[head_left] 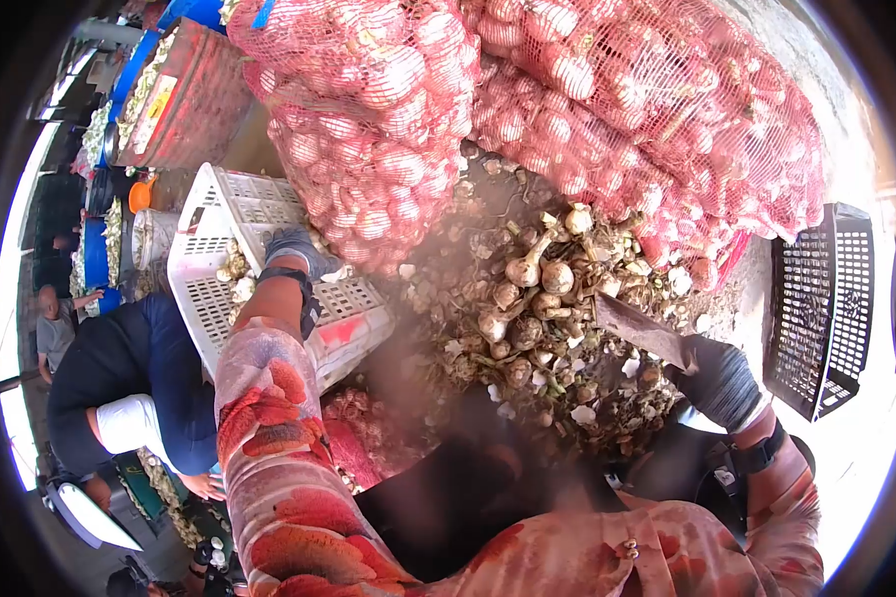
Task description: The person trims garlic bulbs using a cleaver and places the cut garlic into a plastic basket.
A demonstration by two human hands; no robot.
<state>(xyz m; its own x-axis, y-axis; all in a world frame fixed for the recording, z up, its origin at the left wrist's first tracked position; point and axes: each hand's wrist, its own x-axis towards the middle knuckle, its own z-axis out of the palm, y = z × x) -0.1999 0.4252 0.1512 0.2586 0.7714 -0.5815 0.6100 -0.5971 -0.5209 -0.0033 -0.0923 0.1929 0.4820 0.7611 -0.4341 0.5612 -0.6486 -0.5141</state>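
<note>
My left hand (299, 261), in a grey glove, reaches over the rim of a white plastic crate (204, 289). Its fingers are partly hidden, so what they hold cannot be made out. Some garlic bulbs (233, 267) lie inside that crate. In my gloved right hand (719, 383) is the handle end of a wide flat blade (639, 330), whose tip points left over a heap of bulbs. Whole garlic bulbs (543, 274) with stems lie on the heap among loose skins and cut scraps (587, 398).
Red mesh sacks full of garlic (378, 129) stand in front of me. A black crate (824, 308) is at the right. Another person (139, 368) bends over at the left, near a red bin (194, 99) and blue containers (96, 249).
</note>
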